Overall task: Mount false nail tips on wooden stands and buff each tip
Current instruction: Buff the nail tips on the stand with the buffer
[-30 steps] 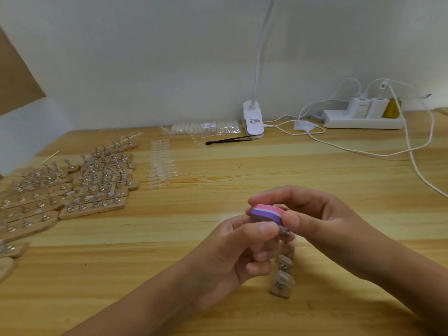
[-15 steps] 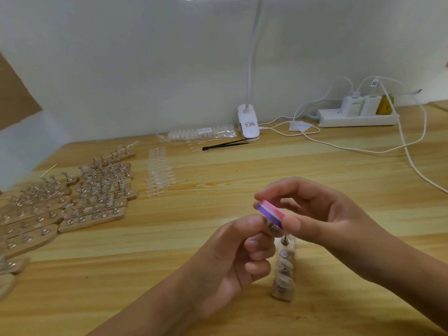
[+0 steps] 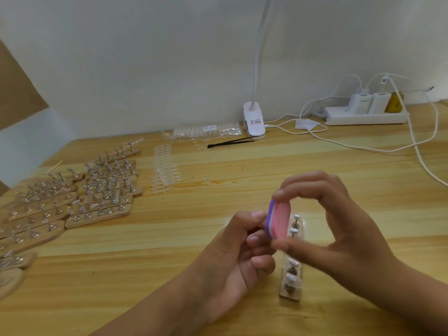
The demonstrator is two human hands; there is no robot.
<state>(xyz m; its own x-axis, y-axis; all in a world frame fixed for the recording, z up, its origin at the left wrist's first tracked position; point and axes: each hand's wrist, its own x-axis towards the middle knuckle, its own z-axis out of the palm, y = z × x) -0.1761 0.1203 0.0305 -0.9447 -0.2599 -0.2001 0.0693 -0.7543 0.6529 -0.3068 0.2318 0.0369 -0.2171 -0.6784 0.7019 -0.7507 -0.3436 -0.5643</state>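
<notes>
We curl our left hand [image 3: 232, 253] fingers, their hold hidden. Our right hand [image 3: 339, 229] fingers pinch the buffer [image 3: 278, 220], which has turned from flat to edge-up. It is likely working a tip's side. The stand [image 3: 292, 275] lies beside them on the desk [image 3: 315, 166], with filled stands [image 3: 97, 190] farther left.

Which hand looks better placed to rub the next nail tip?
The right hand: it pinches the pink-and-purple buffer block close by the wooden stand. The left hand curls beside it.
</notes>
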